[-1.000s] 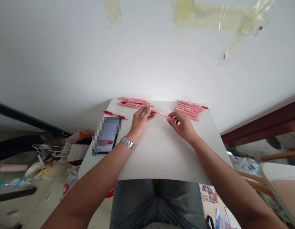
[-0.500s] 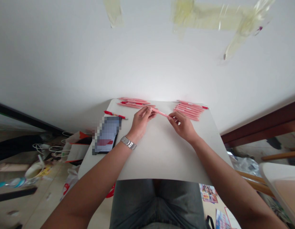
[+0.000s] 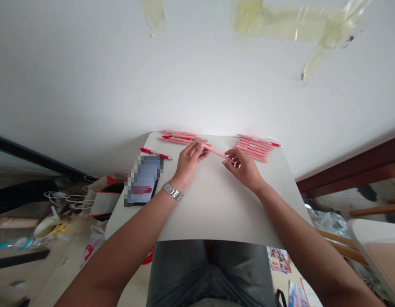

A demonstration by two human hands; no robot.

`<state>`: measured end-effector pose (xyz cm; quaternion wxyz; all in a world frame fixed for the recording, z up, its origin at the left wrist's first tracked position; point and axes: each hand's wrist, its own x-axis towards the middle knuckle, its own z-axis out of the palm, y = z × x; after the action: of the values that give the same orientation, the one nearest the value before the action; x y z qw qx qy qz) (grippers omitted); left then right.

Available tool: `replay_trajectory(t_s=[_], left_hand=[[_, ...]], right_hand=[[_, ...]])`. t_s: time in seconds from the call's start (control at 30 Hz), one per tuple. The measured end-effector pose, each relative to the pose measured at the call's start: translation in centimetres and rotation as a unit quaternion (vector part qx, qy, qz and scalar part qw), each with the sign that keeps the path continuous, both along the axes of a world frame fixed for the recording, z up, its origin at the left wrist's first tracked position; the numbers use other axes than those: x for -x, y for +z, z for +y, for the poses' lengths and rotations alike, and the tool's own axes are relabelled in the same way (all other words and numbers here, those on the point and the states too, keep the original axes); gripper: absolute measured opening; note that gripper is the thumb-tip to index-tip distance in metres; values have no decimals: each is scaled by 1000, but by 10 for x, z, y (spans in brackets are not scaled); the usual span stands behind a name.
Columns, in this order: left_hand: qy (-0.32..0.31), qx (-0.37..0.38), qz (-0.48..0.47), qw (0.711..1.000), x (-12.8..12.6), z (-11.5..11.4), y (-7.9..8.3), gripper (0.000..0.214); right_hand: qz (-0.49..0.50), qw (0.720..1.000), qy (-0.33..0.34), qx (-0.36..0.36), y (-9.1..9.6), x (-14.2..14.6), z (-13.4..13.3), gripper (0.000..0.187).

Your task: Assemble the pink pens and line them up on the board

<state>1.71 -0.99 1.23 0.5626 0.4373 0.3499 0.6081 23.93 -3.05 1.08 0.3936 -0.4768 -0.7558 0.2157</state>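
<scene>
Over the white table [image 3: 213, 204], a slim pink pen [image 3: 216, 152] slants down to the right between my two hands. My left hand [image 3: 189, 162], with a metal watch on its wrist, is closed on the pen's upper left end. At the lower right end, my right hand [image 3: 243, 168] has its thumb and fingers parted around the pen; any contact is too small to make out. Behind my left hand lies a small group of pink pens [image 3: 180, 134] with a red one among them. A larger row of pink pens [image 3: 253, 149] lies beyond my right hand.
A red pen [image 3: 155, 154] lies by a phone with a blurred screen [image 3: 144, 181] at the table's left side. The wall [image 3: 197, 85] rises right behind the table. Bags [image 3: 104, 196] stand on the floor at left, and a white chair-like seat [image 3: 376, 238] is at right.
The fingers of my right hand have spread apart from their pinch on the pen's end. The pen tilts slightly more downward to the right; my left hand keeps its place.
</scene>
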Motion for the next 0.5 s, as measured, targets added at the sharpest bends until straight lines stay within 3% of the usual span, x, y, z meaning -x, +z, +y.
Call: replay_trajectory(t_s=[0.17,0.5], left_hand=[[3,9,-4,1000,1,0,0,39],[13,20,-3,1000,1,1,0,37]], right_hand=[[2,1000,-5,-7,-2,-1,2,18],[-7,999,-21,-29,-1,-2,2,19]])
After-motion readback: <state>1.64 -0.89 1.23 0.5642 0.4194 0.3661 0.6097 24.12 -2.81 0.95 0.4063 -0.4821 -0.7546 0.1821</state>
